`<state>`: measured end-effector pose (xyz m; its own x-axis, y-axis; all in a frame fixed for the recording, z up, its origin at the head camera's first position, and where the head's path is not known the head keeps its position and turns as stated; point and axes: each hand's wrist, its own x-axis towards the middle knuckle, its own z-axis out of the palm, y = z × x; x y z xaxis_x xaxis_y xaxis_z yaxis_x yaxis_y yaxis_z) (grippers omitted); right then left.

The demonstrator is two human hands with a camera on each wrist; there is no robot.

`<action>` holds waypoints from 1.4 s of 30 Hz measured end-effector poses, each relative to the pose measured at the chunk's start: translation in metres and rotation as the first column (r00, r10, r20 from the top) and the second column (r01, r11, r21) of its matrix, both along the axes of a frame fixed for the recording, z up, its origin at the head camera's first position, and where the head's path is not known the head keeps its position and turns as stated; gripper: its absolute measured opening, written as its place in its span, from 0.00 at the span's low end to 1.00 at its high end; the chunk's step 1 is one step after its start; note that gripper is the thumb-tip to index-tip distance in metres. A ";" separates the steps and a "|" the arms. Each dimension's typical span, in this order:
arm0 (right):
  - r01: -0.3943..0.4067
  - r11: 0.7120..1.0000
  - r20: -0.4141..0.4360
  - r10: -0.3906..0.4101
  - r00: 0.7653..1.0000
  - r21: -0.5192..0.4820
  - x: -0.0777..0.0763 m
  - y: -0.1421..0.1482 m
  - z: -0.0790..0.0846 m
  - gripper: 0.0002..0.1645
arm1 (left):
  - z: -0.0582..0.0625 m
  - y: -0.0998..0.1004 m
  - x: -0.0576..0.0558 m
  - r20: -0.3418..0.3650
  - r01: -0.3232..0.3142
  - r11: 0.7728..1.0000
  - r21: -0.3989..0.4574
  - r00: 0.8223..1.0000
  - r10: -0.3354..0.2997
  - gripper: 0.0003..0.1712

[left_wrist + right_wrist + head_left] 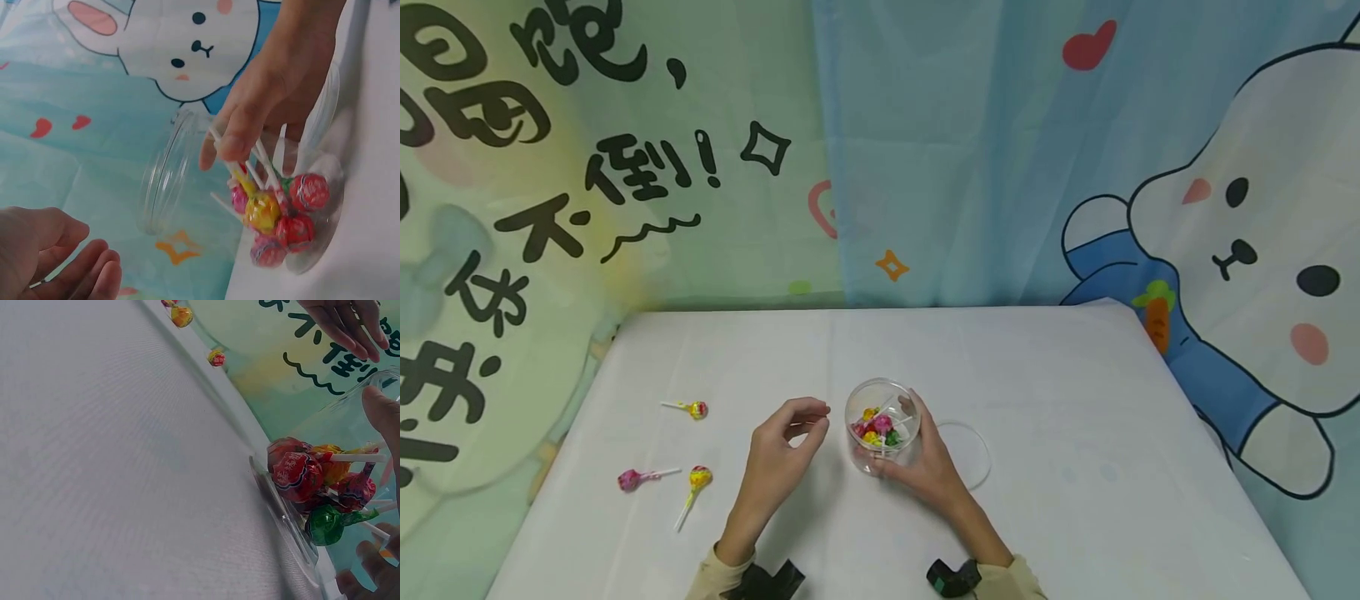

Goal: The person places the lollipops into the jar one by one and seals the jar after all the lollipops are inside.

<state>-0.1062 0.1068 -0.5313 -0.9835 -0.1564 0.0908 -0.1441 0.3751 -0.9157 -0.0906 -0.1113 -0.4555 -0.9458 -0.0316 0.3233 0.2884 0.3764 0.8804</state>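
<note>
In the head view, a white-covered table point(1090, 450) stops at a straight far edge against the printed curtains point(917, 125), with slanting side edges. A clear jar point(860, 454) of wrapped lollipops point(883, 423) stands near the middle, well apart from the far edge. The right hand point(929, 462) grips its right side, thumb and fingers spread around the wall. The left hand point(772, 458) hangs just beside the jar, fingers loosely bent, seemingly holding nothing, a narrow gap dividing its fingertips from the rim. White cloth runs from that hand leftward to a yellow-and-red lollipop point(697, 410), a pink lollipop point(628, 480) and a yellow lollipop point(700, 477), the pink one nearest the left edge. A clear round lid point(988, 454) lies just beyond the right hand, partly hidden.

In the left wrist view, the jar's mouth faces the left hand's half-curled fingers, a space between them. Yellow, red and pink candy heads gather at the base, sticks pointing toward the mouth.

In the right wrist view, the thumb lies along the jar near the rim; a green lollipop point(325, 525) shows low among the red ones. The left hand hangs apart above, fingers extended.
</note>
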 end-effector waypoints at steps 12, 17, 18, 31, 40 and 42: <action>-0.013 1.000 -0.002 0.013 1.000 -0.015 -0.001 0.001 -0.003 0.65 | -0.004 -0.049 -0.005 0.014 -0.103 0.993 -0.057 0.995 0.103 0.10; -0.013 1.000 0.005 0.013 1.000 -0.012 -0.003 0.001 -0.002 0.65 | -0.005 -0.108 -0.023 0.026 -0.039 0.988 -0.146 0.999 0.043 0.11; -0.010 1.000 0.006 0.010 1.000 -0.011 -0.003 0.001 -0.002 0.65 | -0.004 -0.123 -0.027 0.028 -0.022 0.984 -0.180 0.999 0.028 0.11; -0.025 1.000 -0.022 0.025 0.999 0.013 0.000 0.002 -0.001 0.66 | -0.020 -0.218 -0.054 0.079 0.011 0.877 -0.480 0.996 0.030 0.10; -0.023 1.000 0.007 0.023 1.000 0.002 0.001 0.001 0.002 0.65 | -0.033 -0.224 -0.062 0.157 0.101 0.775 -0.624 0.988 -0.003 0.14; -0.021 1.000 0.010 0.021 1.000 0.000 0.001 0.001 0.001 0.65 | -0.035 -0.223 -0.063 0.204 0.146 0.736 -0.661 0.979 -0.011 0.13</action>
<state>-0.1050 0.1083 -0.5298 -0.9809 -0.1771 0.0808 -0.1428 0.3723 -0.9171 -0.1540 -0.3348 -0.4907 -0.9767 0.2058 0.0614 0.2113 0.8697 0.4461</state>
